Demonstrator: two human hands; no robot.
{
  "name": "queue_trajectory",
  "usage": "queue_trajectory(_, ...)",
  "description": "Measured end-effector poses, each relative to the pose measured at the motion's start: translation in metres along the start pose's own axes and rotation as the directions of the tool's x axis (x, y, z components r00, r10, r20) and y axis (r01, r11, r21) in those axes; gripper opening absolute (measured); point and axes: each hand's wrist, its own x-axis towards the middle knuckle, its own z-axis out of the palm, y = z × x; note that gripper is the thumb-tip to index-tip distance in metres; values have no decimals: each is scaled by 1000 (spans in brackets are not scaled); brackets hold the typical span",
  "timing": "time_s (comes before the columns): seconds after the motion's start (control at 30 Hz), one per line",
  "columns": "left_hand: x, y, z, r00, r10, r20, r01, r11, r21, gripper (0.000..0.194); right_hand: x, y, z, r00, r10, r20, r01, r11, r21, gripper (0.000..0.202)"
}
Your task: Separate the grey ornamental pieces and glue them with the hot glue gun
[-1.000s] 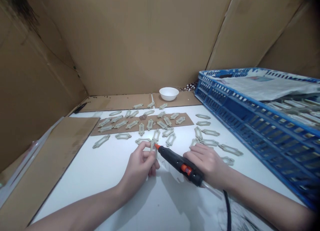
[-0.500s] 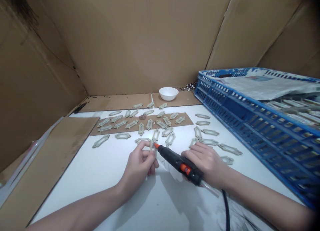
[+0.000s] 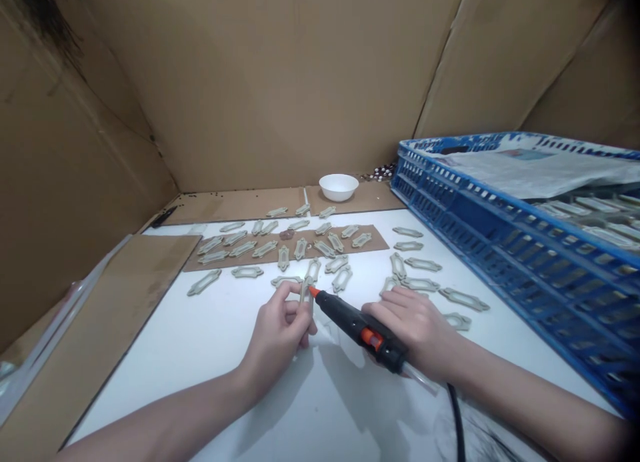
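Between the thumb and fingers of my left hand [image 3: 281, 325] is a small pale frame-shaped piece [image 3: 303, 295], held upright on its edge above the white table [image 3: 280, 429]. My right hand [image 3: 413, 325] is wrapped round a black hot glue gun [image 3: 350, 319], with a clear glue stick [image 3: 421, 378] jutting from its back end. The gun's orange nozzle [image 3: 314, 291] points at the held piece, at or very near its side; actual contact I cannot tell. Several similar pale frames [image 3: 343, 279] lie flat just beyond my hands.
More frames rest on a cardboard strip [image 3: 373, 239] and beside a blue plastic crate [image 3: 450, 215] at right, which holds newspaper and stacked pieces. A white bowl [image 3: 339, 187] stands at the back. Cardboard walls [image 3: 280, 82] surround the table. The gun's black cord [image 3: 456, 422] trails forward.
Both hands keep almost the same pose, with the nozzle still at the held frame. The whole view has shifted slightly.
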Motion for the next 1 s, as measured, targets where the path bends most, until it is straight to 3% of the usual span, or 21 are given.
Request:
queue_trajectory(0.73,-1,1,0,1000,1,-7,-1,1000,23,15,-1,0,-1,1000,15,16,-15,1000,-22,18)
queue_trajectory(1.0,0,2,1,1000,-9,-21,8,999,-33,15,0,-4,-2,997,-48,-58,44,997,-64,13)
